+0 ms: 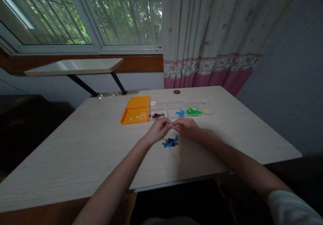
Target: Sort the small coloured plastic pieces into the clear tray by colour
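Above the desk, my left hand (pixel 159 128) and my right hand (pixel 187 126) meet fingertip to fingertip. Between them is a tiny blue piece (pixel 173 125), pinched from both sides; its exact shape is too small to make out. Just below the hands lies a small pile of mixed blue, brown and green pieces (pixel 170 142). Beyond the hands stands a clear compartment box (pixel 176 105), whose near compartments hold brown pieces (pixel 157 116), blue pieces (pixel 180 113), green pieces (pixel 193 111) and a few yellow pieces (pixel 206 110).
An orange tray (pixel 137 102) with white pieces (pixel 141 116) sits left of the clear box. A raised shelf (pixel 75 66) on black legs stands at the desk's back left. The pale wooden desk (pixel 96 151) reaches back toward a window and a curtain (pixel 194 50).
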Action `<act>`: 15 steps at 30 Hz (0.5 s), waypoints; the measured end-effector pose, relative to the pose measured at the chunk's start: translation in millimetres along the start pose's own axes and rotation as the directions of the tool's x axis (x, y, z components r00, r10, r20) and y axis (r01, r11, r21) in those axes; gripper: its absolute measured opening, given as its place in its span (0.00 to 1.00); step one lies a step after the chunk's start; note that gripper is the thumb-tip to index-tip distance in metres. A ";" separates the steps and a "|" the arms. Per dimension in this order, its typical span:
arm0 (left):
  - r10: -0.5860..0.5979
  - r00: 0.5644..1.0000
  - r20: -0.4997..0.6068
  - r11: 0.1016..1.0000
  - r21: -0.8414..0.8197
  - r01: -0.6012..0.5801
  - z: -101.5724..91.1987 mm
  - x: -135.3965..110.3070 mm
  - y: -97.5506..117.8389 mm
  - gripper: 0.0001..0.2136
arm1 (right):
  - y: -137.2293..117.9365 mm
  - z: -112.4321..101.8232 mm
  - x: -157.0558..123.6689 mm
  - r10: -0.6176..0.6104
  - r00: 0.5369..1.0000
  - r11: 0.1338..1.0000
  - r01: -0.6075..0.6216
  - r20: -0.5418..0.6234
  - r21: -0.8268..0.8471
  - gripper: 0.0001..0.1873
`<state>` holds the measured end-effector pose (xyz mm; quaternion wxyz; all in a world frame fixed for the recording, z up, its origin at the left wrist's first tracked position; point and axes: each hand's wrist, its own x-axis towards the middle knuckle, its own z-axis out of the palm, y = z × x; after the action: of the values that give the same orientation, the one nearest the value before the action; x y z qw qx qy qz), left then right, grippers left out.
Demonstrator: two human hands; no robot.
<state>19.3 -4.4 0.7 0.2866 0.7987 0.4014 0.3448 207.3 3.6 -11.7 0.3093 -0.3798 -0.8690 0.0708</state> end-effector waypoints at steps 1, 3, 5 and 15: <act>0.001 1.000 0.000 1.000 -0.002 -0.001 -0.3 -0.1 0.6 0.09 | 0.5 -0.2 -0.2 -0.005 1.000 1.000 0.005 -0.006 -0.001 0.06; -0.002 1.000 -0.004 1.000 0.004 0.002 -0.9 -0.2 1.5 0.09 | 0.5 -1.0 -0.1 -0.009 1.000 1.000 0.009 -0.009 0.000 0.06; -0.008 1.000 -0.008 1.000 0.021 0.008 -1.5 -0.3 1.9 0.10 | 0.0 -1.7 0.1 -0.011 1.000 1.000 0.011 0.000 0.008 0.07; -0.001 1.000 -0.001 1.000 0.018 0.001 -2.3 -0.7 3.1 0.10 | -1.3 -0.8 -0.2 0.061 0.997 0.994 -0.057 -0.037 0.096 0.06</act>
<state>18.5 -6.2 4.2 0.2794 0.8008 0.4049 0.3415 207.1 2.5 -10.6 0.3421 -0.3916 -0.8466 0.1136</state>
